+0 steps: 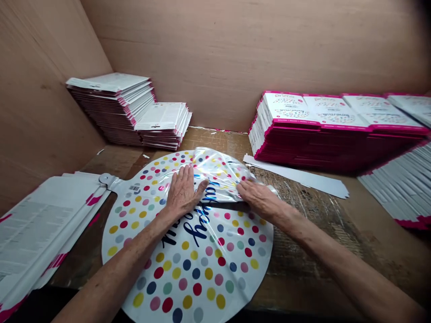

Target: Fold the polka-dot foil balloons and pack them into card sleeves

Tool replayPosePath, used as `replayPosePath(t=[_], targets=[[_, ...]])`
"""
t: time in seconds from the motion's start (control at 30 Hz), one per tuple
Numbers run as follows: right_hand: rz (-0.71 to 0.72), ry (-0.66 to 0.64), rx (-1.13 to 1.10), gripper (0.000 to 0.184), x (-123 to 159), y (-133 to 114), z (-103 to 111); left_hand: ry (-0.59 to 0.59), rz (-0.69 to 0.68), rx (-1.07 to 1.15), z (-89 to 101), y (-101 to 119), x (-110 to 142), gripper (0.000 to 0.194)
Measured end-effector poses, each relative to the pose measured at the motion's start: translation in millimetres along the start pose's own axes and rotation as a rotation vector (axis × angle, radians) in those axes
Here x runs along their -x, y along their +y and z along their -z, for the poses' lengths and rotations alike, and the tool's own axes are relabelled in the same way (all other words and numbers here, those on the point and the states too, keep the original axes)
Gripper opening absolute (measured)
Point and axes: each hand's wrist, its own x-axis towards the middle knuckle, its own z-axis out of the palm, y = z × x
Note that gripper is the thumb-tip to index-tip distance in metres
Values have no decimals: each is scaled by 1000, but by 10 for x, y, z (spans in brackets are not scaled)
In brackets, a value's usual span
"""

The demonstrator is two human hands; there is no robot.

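Observation:
A round, flat foil balloon [202,269], white with coloured dots and dark blue lettering, lies on the worktop. Its tail [116,183] points left. A crinkled flap of the foil [218,168] is turned over on the far side. My left hand [183,190] rests flat on the balloon beside that flap, fingers stretched out and thumb apart. On the flap's right end, my right hand [257,197] has its fingers closed around the foil; the fingertips are partly hidden.
Stacked white-and-pink printed packets [114,107] stand at the back left, with a lower pile [163,119] beside them. Larger packet stacks [313,139] fill the back right. White strips [299,176] lie before them. More printed card sleeves [50,224] lie left. Cardboard walls [218,54] enclose the worktop.

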Motion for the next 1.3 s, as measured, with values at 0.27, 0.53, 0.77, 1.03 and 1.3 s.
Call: replayPosePath(t=[0.27, 0.53, 0.77, 1.03, 1.3], targets=[[-536, 33, 60, 33, 645, -354, 226, 57, 140, 437, 383, 389, 428, 62], [114, 285, -341, 89, 811, -1226, 120, -295, 541, 1537, 409, 739, 1180, 42], [307, 515, -158, 52, 733, -944, -254, -379, 422, 799, 774, 55, 1380, 45], [205, 243, -396, 29, 499, -900, -30, -13, -372, 305, 543, -170, 1536, 47], [-451, 133, -497, 46, -170, -867, 18, 273, 273, 501, 324, -50, 1357, 23]])
